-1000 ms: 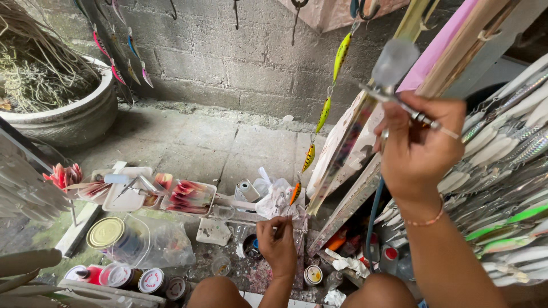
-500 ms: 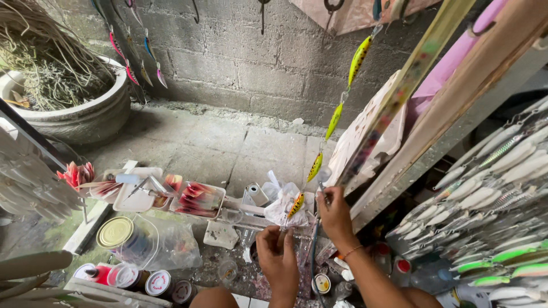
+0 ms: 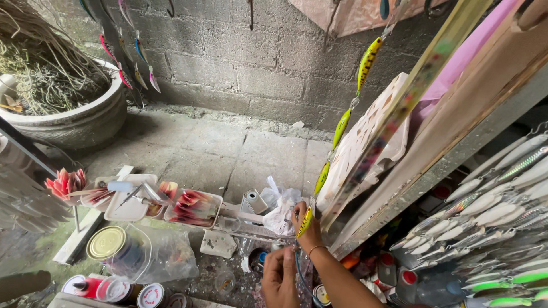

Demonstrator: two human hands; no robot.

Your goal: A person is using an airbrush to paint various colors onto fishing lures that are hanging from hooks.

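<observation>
Right hand: the right hand (image 3: 303,223) is raised, its fingers pinched on the lowest yellow fishing lure (image 3: 305,222) of a hanging string.
Left hand: the left hand (image 3: 279,278) sits just below, near the bottom edge, fingers curled; whether it grips anything I cannot tell.
Lure: at centre, low, last in a chain of yellow spotted lures (image 3: 342,126) that runs up and right.
Handling: likely light, stiff and glossy, so slippery; any hooks would snag, so the body's flanks look the safe place to hold.
Surface: a cluttered low bench (image 3: 220,244) with white trays of red paint (image 3: 193,206), a tin with a gold lid (image 3: 107,243) and a crumpled clear bag (image 3: 282,208).
Room: concrete floor (image 3: 211,151), grey block wall (image 3: 240,63) far, stone planter (image 3: 68,122) far left, rack of silver lure bodies (image 3: 491,211) right.
</observation>
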